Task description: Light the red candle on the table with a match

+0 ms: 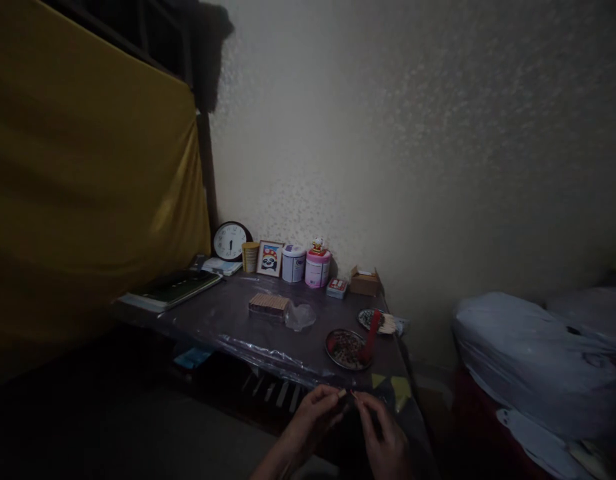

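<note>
Clamped with left hand [314, 412] on small tan block [342, 393] | with right hand [381, 424] on thin sliver [354, 395], material unclear | at near edge of plastic-covered table [218, 308] | probably light, stiff: pinch block by sides, sliver by one end

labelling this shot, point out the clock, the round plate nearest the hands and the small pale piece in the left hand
clock [231, 241], head view, on its white dial
round plate [333, 361], head view, on its near rim
small pale piece [343, 393], head view, on its exposed end
</note>
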Motion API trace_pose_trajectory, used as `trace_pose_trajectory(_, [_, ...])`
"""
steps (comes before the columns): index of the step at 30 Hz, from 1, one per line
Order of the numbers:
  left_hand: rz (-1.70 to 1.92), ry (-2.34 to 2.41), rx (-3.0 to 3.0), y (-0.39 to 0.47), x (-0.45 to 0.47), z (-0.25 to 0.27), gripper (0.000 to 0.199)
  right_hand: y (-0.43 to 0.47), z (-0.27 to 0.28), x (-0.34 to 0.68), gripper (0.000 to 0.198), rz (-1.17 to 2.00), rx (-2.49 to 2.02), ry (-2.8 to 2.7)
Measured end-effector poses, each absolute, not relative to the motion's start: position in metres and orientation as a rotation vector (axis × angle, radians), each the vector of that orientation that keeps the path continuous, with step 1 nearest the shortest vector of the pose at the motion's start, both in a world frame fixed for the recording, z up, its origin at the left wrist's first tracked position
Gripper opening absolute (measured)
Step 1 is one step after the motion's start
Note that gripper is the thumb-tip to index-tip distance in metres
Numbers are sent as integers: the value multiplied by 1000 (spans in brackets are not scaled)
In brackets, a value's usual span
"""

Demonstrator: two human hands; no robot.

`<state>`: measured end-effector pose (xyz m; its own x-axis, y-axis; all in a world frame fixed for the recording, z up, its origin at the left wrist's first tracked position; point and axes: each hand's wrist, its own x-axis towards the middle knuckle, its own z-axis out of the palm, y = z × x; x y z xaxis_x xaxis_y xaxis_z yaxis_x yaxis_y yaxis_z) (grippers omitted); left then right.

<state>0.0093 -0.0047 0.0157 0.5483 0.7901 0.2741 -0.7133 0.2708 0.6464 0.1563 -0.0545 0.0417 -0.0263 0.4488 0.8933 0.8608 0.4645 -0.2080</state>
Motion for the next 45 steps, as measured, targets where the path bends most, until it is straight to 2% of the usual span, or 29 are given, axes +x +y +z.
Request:
trace_pose_trajectory(9, [1060,201,778,-3,12,4,36,-62,57,149,12,-392,-1146,-1577])
trace_pose_trajectory(17, [1110,96,767,-16,12,23,28,-62,58,144,13,-443,-1105,-1556])
trace_pose_trajectory(23, [1114,105,788,-22,10,38,28,-75,86,141,16,-474,-1058,-1503])
trace_pose_trajectory(27, [1130,94,792,-28,12,51,31,-69,73,153,17,-510,-1136,-1667])
trace_pose_trajectory(30, [1121,123,796,-29,11,53,32,-59,57,170,19,-531,-1239,-1482])
trace_pose_trajectory(38, [1115,172,800,-23,6,31,31,-64,71,173,26,-239,-1233,-1194])
trace_pose_trajectory(45, [1116,191,800,-31,8,43,33,-72,73,152,11,-269,-1136,-1307])
